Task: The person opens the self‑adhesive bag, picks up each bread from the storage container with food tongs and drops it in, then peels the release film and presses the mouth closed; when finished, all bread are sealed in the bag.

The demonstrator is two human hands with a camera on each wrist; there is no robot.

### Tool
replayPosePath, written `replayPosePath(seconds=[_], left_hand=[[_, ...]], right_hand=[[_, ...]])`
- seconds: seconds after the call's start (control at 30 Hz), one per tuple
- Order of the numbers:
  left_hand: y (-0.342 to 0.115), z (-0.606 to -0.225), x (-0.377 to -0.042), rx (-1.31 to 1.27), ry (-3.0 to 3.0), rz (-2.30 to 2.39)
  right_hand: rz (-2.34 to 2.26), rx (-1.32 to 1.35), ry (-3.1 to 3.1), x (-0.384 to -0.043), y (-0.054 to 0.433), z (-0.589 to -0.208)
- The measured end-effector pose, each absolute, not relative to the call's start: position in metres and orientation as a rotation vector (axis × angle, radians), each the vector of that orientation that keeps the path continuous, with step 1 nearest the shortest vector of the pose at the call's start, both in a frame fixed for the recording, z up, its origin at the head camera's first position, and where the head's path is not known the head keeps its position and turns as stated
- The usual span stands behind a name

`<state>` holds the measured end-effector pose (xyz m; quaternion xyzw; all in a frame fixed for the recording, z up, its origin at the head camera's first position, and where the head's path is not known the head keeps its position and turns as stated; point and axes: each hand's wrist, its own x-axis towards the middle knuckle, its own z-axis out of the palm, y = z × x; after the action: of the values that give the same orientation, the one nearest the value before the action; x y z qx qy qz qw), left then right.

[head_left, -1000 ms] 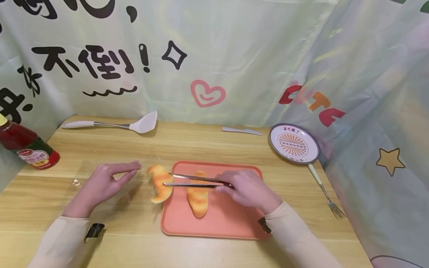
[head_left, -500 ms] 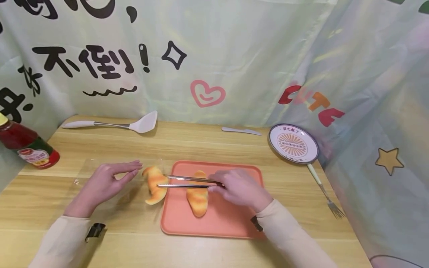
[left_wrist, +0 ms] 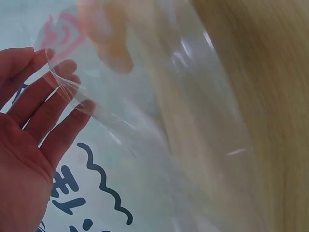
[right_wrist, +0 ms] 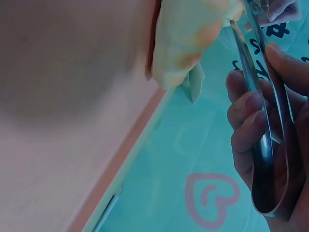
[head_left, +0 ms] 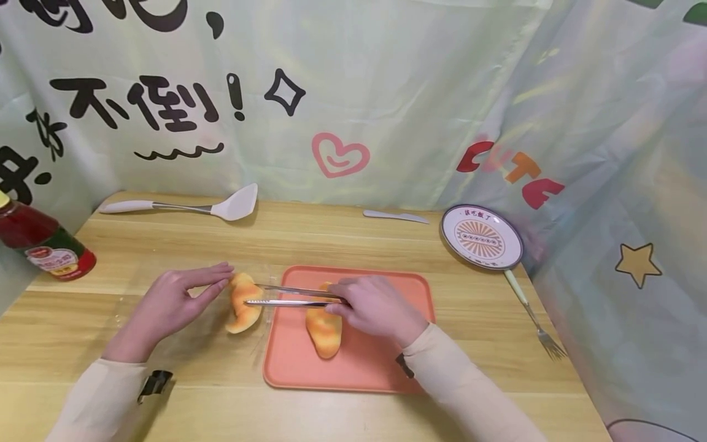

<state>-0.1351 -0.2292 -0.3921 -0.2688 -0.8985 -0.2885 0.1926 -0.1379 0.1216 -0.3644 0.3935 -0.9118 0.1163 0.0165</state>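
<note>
My left hand point(head_left: 171, 307) pinches the edge of a clear plastic bag point(left_wrist: 207, 125), with thumb and fingertips meeting at the film in the left wrist view. My right hand point(head_left: 375, 307) grips metal tongs point(right_wrist: 264, 159). Their tips hold a curved croissant point(head_left: 241, 317) just off the left hand's fingertips, left of the pink tray point(head_left: 381, 362). Through the film in the left wrist view, the croissant point(left_wrist: 111, 41) looks blurred; how far inside the bag it sits I cannot tell. A second croissant point(head_left: 324, 336) lies on the tray under the tongs.
A white spatula point(head_left: 234, 205) and a pale knife point(head_left: 394, 215) lie along the table's back edge. At the right are a patterned plate point(head_left: 480, 238) and a fork point(head_left: 533, 316). A red sauce bottle point(head_left: 50, 242) stands tilted-looking at far left. A printed curtain point(head_left: 397, 92) hangs behind.
The tongs and croissant have moved left with my right hand, from the tray's left edge to beside my left fingertips. My left hand has stayed nearly still.
</note>
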Motion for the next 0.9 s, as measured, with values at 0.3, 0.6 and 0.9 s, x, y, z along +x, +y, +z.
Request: replayPosePath(seconds=[0.3, 0.6, 0.9], left_hand=[[-0.224, -0.389, -0.135, -0.721, -2.524, -0.79], [-0.221, -0.39, -0.134, -0.704, -2.553, -0.811], [-0.22, -0.389, -0.135, -0.698, -2.526, -0.819]], right_hand=[[0.363, 1.236, -2.835, -0.14, 0.109, -0.366], [0.393, 1.266, -2.844, -0.141, 0.097, -0.366], [0.291, 1.33, -2.802, -0.146, 0.083, -0.367]])
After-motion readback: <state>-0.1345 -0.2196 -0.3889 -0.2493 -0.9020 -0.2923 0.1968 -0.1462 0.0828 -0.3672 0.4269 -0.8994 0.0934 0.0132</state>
